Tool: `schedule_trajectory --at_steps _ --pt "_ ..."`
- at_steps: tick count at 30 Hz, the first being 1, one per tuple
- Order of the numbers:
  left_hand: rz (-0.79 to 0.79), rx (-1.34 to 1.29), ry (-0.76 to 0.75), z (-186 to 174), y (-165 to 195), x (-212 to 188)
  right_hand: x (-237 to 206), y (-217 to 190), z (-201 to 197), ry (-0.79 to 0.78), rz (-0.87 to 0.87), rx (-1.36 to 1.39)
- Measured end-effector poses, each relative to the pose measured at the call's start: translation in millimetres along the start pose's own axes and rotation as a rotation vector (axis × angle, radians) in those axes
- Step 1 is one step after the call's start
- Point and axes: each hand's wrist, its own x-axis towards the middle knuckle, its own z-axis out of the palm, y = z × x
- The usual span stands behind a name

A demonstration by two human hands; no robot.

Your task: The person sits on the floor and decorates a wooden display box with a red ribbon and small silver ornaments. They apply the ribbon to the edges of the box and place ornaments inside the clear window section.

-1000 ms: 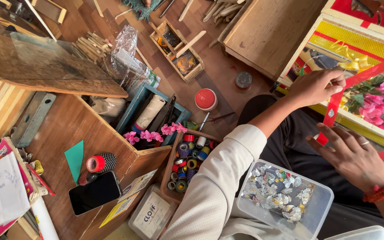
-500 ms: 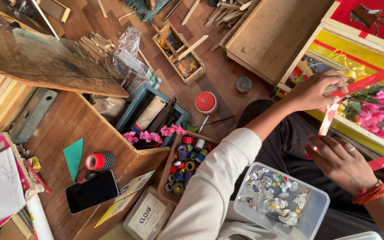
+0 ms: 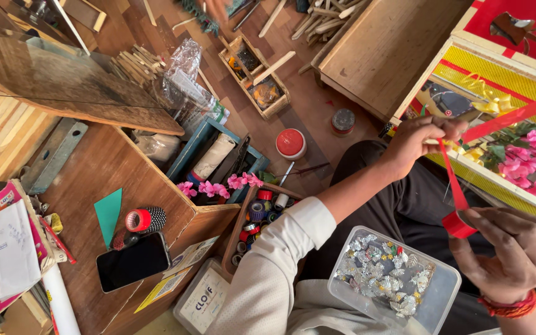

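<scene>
Red ribbon (image 3: 453,180) stretched taut over the lap, above the flower-filled decorated box (image 3: 497,133); left hand (image 3: 426,138) pinching its upper end, right hand (image 3: 510,251) closed on the roll end below; clear tub of silver trinkets (image 3: 392,279) just beside — likely to tip if an elbow drops; ribbon could twist or slip under uneven pull; since half a second ago, hands spread further apart.

Red ribbon (image 3: 454,180) end inside right hand (image 3: 507,257), forearm off-frame
</scene>
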Motion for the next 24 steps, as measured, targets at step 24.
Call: schedule_trajectory --at_steps 24 --pt "0.33 0.89 -0.346 -24 -5 29 -38 -24 -8 -0.276 0.427 -0.252"
